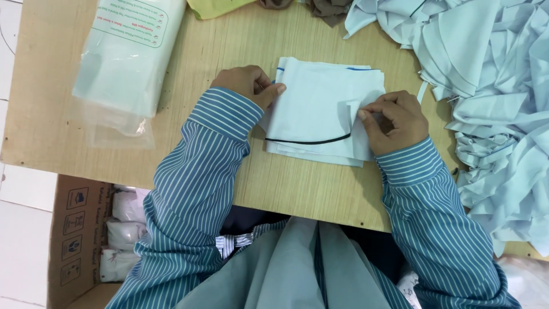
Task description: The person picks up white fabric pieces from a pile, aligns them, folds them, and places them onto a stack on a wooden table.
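Observation:
A stack of pale blue fabric pieces [317,109] lies flat on the wooden table [240,40], with a thin dark curved line near its front edge. My left hand [250,84] rests on the stack's left edge, thumb pressing the cloth. My right hand [394,120] pinches a small raised fold of the top piece at the stack's right side. Both arms wear blue-and-white striped sleeves.
A large heap of loose pale blue fabric pieces [492,86] covers the table's right side. A clear plastic bag of folded cloth [126,57] lies at the far left. Brown and yellow cloth [326,8] sits at the far edge. An open cardboard box [86,234] with white packets stands below left.

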